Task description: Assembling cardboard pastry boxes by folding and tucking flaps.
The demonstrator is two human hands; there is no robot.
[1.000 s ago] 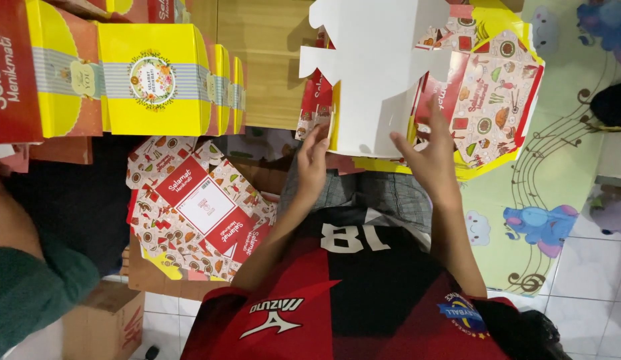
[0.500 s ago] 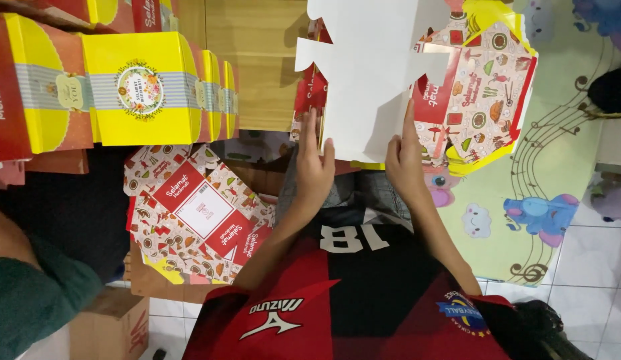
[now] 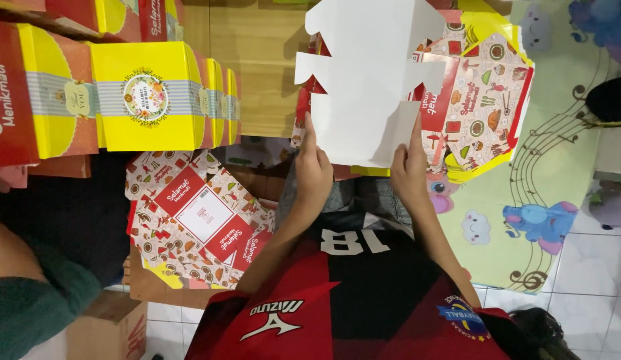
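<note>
Stack of yellow boxes [image 3: 150,97] beside flat carton [image 3: 367,80].

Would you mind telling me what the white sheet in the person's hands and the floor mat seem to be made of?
White sheet: apparently thin paperboard, matte, with die-cut flaps and crisp edges, holding itself flat. Floor mat: probably foam or vinyl, smooth with a printed cartoon pattern; which one is unclear.
</note>
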